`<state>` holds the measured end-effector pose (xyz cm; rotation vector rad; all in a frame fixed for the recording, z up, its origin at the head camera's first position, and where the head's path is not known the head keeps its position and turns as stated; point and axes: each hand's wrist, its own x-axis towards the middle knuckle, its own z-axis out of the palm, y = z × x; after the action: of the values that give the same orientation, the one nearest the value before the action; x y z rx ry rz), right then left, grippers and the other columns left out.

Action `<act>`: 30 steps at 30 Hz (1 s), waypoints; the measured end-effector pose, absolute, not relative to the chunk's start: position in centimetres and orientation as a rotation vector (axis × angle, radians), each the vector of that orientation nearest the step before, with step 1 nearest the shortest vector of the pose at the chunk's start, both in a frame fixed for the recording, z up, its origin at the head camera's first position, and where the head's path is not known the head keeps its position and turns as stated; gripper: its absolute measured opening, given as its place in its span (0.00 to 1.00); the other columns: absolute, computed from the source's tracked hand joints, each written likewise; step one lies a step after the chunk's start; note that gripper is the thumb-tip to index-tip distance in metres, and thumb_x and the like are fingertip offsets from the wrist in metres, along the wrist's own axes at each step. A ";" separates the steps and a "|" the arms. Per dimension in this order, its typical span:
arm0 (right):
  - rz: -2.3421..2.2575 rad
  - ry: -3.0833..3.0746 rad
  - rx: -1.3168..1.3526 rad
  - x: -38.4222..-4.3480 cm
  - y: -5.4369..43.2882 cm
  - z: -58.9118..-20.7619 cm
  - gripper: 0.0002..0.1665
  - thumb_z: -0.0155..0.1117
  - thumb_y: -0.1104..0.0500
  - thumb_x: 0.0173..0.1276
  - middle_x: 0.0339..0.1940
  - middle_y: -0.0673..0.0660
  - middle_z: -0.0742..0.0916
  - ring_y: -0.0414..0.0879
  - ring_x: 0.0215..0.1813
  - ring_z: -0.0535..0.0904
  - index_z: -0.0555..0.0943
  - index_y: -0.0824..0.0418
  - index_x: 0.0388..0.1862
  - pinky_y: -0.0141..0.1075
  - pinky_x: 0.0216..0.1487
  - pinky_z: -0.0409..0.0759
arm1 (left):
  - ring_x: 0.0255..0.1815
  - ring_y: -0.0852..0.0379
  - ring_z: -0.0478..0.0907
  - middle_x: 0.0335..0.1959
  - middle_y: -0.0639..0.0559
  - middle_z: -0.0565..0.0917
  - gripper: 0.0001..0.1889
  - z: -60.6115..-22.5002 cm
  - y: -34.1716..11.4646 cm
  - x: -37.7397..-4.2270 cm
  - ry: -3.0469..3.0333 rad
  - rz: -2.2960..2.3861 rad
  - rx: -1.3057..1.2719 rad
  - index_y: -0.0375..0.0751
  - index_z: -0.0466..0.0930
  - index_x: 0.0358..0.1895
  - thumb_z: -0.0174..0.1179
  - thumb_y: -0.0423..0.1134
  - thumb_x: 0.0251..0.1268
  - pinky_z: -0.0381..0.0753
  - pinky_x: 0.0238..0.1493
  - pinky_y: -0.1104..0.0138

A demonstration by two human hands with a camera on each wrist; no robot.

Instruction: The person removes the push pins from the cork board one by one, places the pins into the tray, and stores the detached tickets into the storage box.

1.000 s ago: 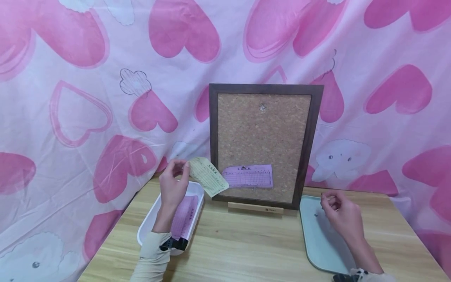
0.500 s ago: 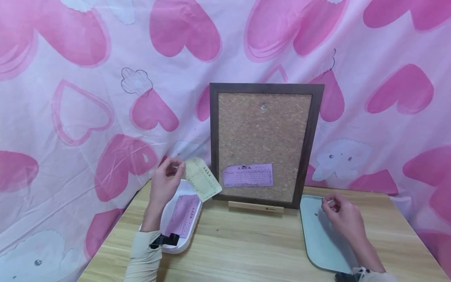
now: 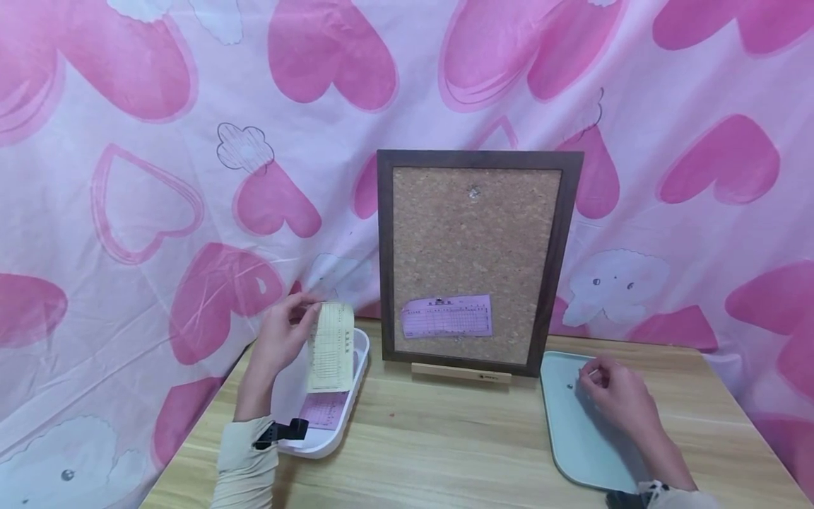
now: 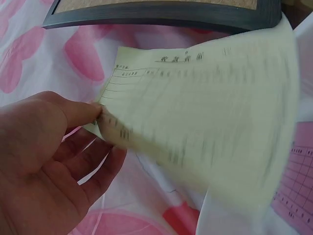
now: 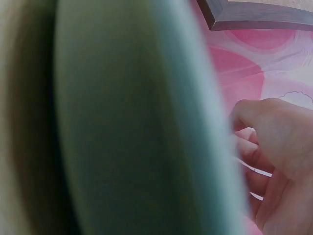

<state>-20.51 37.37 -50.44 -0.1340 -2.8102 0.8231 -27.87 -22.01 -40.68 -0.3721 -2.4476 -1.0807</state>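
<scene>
Pinching yellow slip [image 3: 332,346] above white tray [image 3: 321,447] w/ L hand [image 3: 281,339]; curling R hand [image 3: 618,394] over green tray [image 3: 575,442], can't tell if gripping. Showing pinned purple slip [image 3: 447,319] in head view only.

On the wooden table [image 3: 439,442] we see a framed cork board [image 3: 473,240], a white bin [image 3: 324,448] left of it, and a green tray [image 3: 572,442] right of it.

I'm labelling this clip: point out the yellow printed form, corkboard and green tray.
Yellow printed form [image 3: 331,350]: head view, middle of its printed face.
Corkboard [image 3: 473,244]: head view, bare cork.
Green tray [image 3: 580,438]: head view, bare surface.
</scene>
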 end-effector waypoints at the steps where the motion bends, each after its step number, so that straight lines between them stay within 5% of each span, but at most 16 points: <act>1: 0.819 -2.823 -0.136 -20.5 37.4 -50.5 0.08 0.69 0.62 0.71 0.33 0.54 0.89 0.46 0.35 0.78 0.86 0.62 0.46 0.31 0.30 0.74 | 0.40 0.51 0.84 0.47 0.44 0.90 0.11 -40.7 -22.1 -27.8 -2.454 -1.069 -0.365 0.41 0.87 0.58 0.64 0.36 0.80 0.80 0.47 0.80; 10: 0.779 -2.911 -0.097 -20.7 37.9 -50.9 0.08 0.69 0.60 0.72 0.31 0.52 0.85 0.47 0.36 0.77 0.86 0.62 0.46 0.32 0.32 0.73 | 0.47 0.44 0.88 0.52 0.41 0.90 0.12 -41.2 -22.5 -28.0 -2.681 -0.968 -0.321 0.42 0.89 0.59 0.63 0.36 0.80 0.92 0.51 0.49; 22: 0.770 -2.932 0.037 -20.7 38.2 -51.2 0.04 0.72 0.60 0.73 0.31 0.50 0.86 0.43 0.35 0.77 0.88 0.59 0.44 0.31 0.33 0.76 | 0.52 0.42 0.88 0.56 0.41 0.90 0.12 -41.9 -21.9 -28.1 -2.884 -0.911 -0.324 0.42 0.87 0.59 0.62 0.33 0.78 0.90 0.56 0.46; 30: 0.794 -2.958 0.148 -20.6 38.7 -51.3 0.03 0.71 0.62 0.76 0.31 0.49 0.82 0.39 0.33 0.72 0.86 0.57 0.45 0.31 0.33 0.71 | 0.61 0.33 0.86 0.61 0.32 0.87 0.19 -42.4 -21.7 -27.9 -3.011 -0.877 -0.372 0.31 0.82 0.64 0.64 0.36 0.76 0.85 0.61 0.41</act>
<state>-20.63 38.67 -51.30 0.1478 -2.9578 0.7944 -27.90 -21.75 -42.44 -0.3722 -3.0106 -0.8774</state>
